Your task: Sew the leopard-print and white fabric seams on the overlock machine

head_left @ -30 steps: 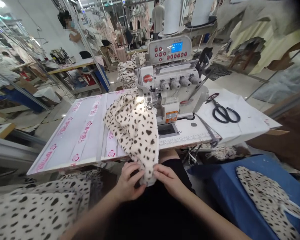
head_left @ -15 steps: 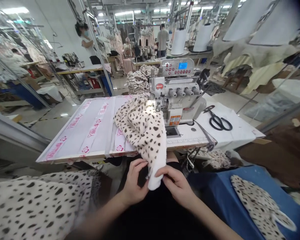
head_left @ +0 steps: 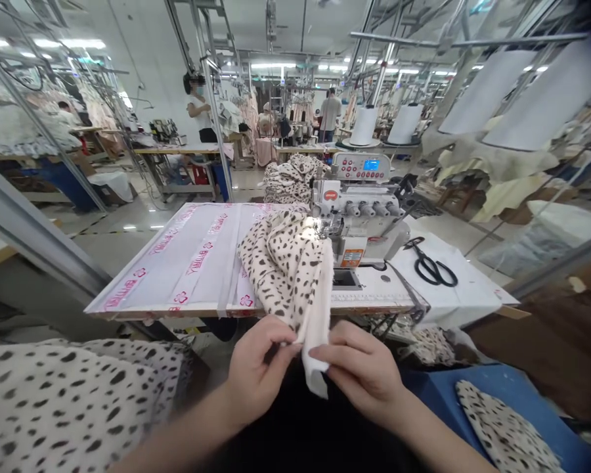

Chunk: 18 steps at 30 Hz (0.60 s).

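A cream fabric piece with dark spots (head_left: 285, 263) drapes from the sewing machine (head_left: 359, 210) over the table's front edge toward me. Its upper end lies by the lit needle area, where the presser foot is too small to make out. My left hand (head_left: 261, 361) pinches the hanging fabric's left edge between thumb and fingers. On the other side, my right hand (head_left: 362, 364) pinches the white strip along the fabric's right edge. The strip's loose end hangs below and between both hands.
Black scissors (head_left: 433, 266) lie on white covering right of the machine. Spotted fabric is piled (head_left: 290, 179) behind it, heaped (head_left: 69, 401) at lower left, and one piece (head_left: 505, 427) rests on a blue surface (head_left: 492, 378). Thread cones (head_left: 364, 125) stand behind; people work farther back.
Both hands have risen slightly and hold the fabric higher up. The white edge now looks folded into a narrower strip. My view has tilted upward.
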Each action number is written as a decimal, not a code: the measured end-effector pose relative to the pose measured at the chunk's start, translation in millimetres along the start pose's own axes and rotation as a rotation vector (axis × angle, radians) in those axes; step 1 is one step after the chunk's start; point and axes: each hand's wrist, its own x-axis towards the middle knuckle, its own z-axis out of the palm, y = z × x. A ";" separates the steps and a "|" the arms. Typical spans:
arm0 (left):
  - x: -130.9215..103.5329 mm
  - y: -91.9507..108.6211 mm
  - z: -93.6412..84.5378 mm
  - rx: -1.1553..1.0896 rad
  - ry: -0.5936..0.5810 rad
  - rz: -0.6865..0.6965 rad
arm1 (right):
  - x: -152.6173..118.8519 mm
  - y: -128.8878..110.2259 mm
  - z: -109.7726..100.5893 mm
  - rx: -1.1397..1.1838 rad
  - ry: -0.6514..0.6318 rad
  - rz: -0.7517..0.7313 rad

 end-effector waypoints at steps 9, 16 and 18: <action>7.0 16.6 -1.4 -0.306 -0.021 -0.329 | 19.4 -8.0 0.0 0.080 -0.001 -0.027; 6.3 24.1 -10.1 -0.227 -0.090 -0.318 | 20.0 -10.6 -2.9 -0.010 -0.002 -0.044; 6.7 26.2 -9.3 -0.184 -0.105 -0.296 | 20.0 -13.0 -3.6 -0.057 0.006 -0.048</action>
